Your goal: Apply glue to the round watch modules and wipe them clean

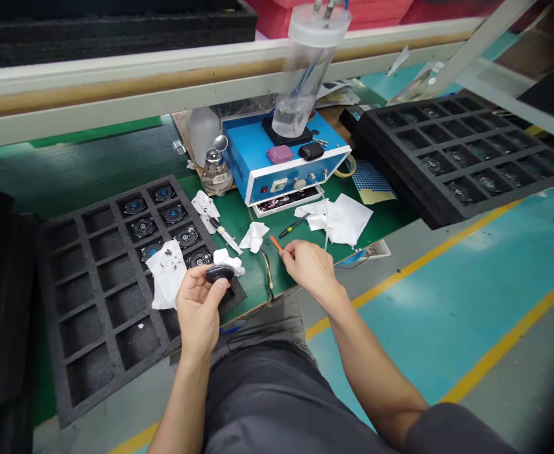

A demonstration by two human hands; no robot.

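Observation:
My left hand (198, 309) is closed round the edge of a round black part (219, 273) that looks like a watch case, raised above the front edge of the bench. In my right hand (307, 268), thumb and forefinger pinch a thin orange stick (275, 243), its end pointing up and left; the rest of it is hidden by the fingers. Below and beyond my left hand lies a black foam tray (109, 271) with several similar round parts (143, 226) in its pockets. A smudged white wipe (168, 274) rests on that tray, beside my left hand.
A blue control box (286, 157) carries a clear cylinder (300, 75); a thin hose (326, 214) runs from its front. A glass bottle (217, 173), a syringe (226, 235), a black pen (294, 226) and crumpled wipes (340, 217) lie around. Another filled foam tray (470, 148) stands right.

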